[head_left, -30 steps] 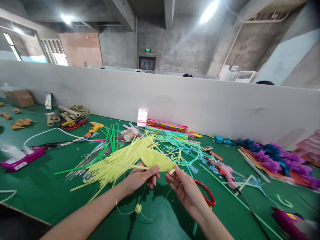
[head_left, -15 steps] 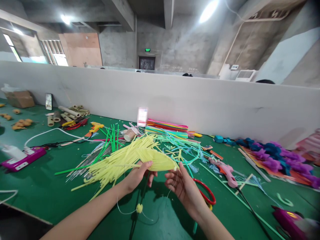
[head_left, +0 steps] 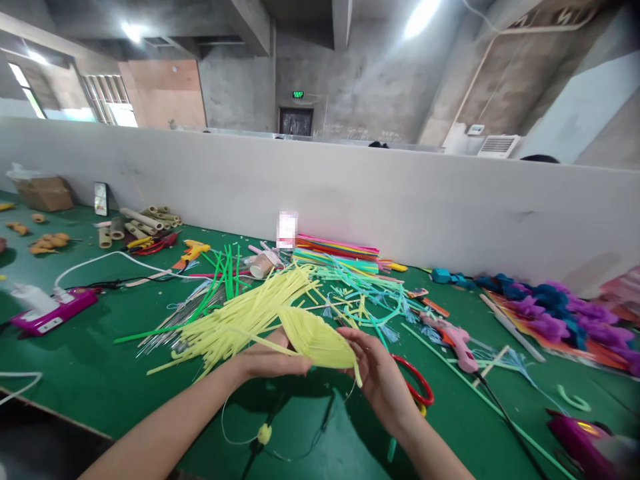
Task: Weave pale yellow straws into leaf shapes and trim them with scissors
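A yellow leaf shape made of pipe cleaners [head_left: 320,340] is held up between both hands, its ribbed face toward me. My left hand [head_left: 280,357] is closed on its left end, the thumb lying along the lower edge. At the right end, my right hand [head_left: 375,367] pinches the upper edge, some fingers hidden behind the leaf. One loose strand end hangs down by the right fingers. Below the hands, a thin clear thread runs down to a small yellow fuzzy ball [head_left: 265,434]. Just behind lies a pile of yellow pipe cleaners [head_left: 250,310].
Red-handled scissors [head_left: 414,380] lie by my right forearm. Beyond them rests a pink glue gun [head_left: 460,347] with a black cord. A yellow glue gun [head_left: 194,251], bamboo pieces [head_left: 145,223] and a purple power strip [head_left: 55,311] are on the left. A white partition [head_left: 400,200] closes off the back.
The leaf has been tilted, so its broad face shows more and its right end points lower. My left thumb now lies along its lower edge. The small ball has shifted slightly left and down.
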Tool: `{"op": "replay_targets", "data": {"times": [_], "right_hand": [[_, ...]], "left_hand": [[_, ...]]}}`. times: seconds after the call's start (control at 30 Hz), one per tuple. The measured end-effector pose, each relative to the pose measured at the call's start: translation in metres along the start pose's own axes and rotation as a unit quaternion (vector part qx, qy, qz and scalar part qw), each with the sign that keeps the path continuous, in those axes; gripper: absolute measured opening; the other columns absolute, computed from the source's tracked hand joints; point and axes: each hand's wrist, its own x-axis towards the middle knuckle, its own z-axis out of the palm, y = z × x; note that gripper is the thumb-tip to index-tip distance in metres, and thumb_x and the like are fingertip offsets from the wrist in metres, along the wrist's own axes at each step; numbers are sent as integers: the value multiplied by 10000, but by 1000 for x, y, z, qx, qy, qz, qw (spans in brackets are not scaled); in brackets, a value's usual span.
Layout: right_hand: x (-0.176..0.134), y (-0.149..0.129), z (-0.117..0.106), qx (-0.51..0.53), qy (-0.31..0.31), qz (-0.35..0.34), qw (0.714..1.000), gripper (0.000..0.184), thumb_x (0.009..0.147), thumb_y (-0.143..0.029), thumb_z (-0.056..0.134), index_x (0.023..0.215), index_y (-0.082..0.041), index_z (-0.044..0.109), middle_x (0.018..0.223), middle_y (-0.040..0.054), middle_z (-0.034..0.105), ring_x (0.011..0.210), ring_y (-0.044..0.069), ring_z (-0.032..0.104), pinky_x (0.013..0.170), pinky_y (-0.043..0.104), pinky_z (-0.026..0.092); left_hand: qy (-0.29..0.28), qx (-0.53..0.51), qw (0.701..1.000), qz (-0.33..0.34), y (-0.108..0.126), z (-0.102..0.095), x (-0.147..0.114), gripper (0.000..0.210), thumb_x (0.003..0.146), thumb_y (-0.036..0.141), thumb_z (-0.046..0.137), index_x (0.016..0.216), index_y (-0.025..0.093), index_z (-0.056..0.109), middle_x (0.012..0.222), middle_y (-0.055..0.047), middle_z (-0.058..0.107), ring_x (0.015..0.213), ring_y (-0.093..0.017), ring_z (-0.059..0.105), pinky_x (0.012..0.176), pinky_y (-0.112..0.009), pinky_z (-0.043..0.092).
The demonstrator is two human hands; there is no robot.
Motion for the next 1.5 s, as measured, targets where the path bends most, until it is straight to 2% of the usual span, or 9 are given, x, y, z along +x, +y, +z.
{"op": "replay_targets", "data": {"times": [0.1, 0.23, 0.33, 0.47, 0.6, 0.73, 0.97, 1.27, 1.5], "right_hand": [[-1, -4, 0, -102, -18, -20, 994, 364, 790, -501, 634, 995, -203, 674, 924, 57, 673, 794, 204, 615, 626, 286, 506], [-1, -3, 0, -181, -55, -48, 981, 335, 742, -487, 707, 866, -177, 688, 772, 25, 660, 690, 160, 584, 606, 260, 478], [0, -1, -2, -162, -50, -52, 984, 342, 747, -473, 710, 913, -175, 690, 760, 22, 672, 669, 149, 587, 616, 260, 474], [2, 0, -7, -135, -41, -45, 989, 450, 740, -422, 738, 1127, -215, 641, 866, 37, 710, 730, 168, 623, 643, 269, 486], [3, 1, -9, -129, -42, -41, 990, 433, 747, -405, 736, 1129, -221, 651, 924, 45, 717, 761, 186, 638, 667, 286, 494], [3, -2, -10, -123, -27, -47, 991, 421, 739, -416, 740, 1106, -223, 669, 920, 42, 718, 766, 189, 640, 661, 279, 489], [1, -4, -9, -113, -12, -51, 992, 418, 729, -423, 747, 1099, -240, 682, 966, 40, 712, 762, 185, 641, 662, 282, 494], [2, -5, -7, -87, 4, -44, 995, 435, 651, -413, 806, 1036, -233, 713, 925, 40, 718, 730, 190, 643, 642, 292, 509], [4, -3, -10, -88, -4, -55, 995, 424, 700, -404, 775, 1086, -247, 697, 983, 38, 709, 735, 163, 623, 611, 251, 492]], "left_hand": [[-61, 56, 996, 30, 4, 0, 0, 260, 612, 146, 590, 867, 156, 638, 797, -8, 647, 700, -149, 556, 628, -249, 448], [-53, 99, 992, 61, 3, 0, 3, 301, 670, 158, 585, 963, 156, 651, 933, -34, 671, 837, -176, 594, 762, -275, 473], [-7, 108, 993, 51, 1, 0, 4, 354, 708, 220, 611, 1056, 157, 634, 1029, -54, 667, 895, -187, 606, 796, -283, 479], [32, 118, 992, 22, -1, 0, 3, 334, 707, 238, 624, 1033, 165, 644, 938, -35, 682, 765, -164, 609, 690, -264, 487], [17, 72, 997, 28, 4, 2, 2, 227, 707, 233, 619, 919, 168, 663, 853, -19, 681, 677, -140, 587, 630, -243, 466], [6, 31, 999, 9, 8, 2, 3, 231, 699, 257, 641, 913, 170, 655, 788, -11, 658, 614, -124, 561, 573, -225, 440], [-1, 3, 1000, 3, -3, -3, 7, 165, 731, 264, 604, 804, 132, 670, 696, -22, 610, 580, -126, 530, 567, -246, 436], [-26, -109, 994, 8, -3, 2, 9, 257, 733, 348, 673, 865, 129, 647, 722, -15, 607, 607, -129, 560, 599, -258, 431], [-41, -131, 990, 18, -7, 1, 9, 274, 749, 368, 673, 886, 131, 657, 741, -24, 628, 622, -139, 588, 603, -262, 443]]}}
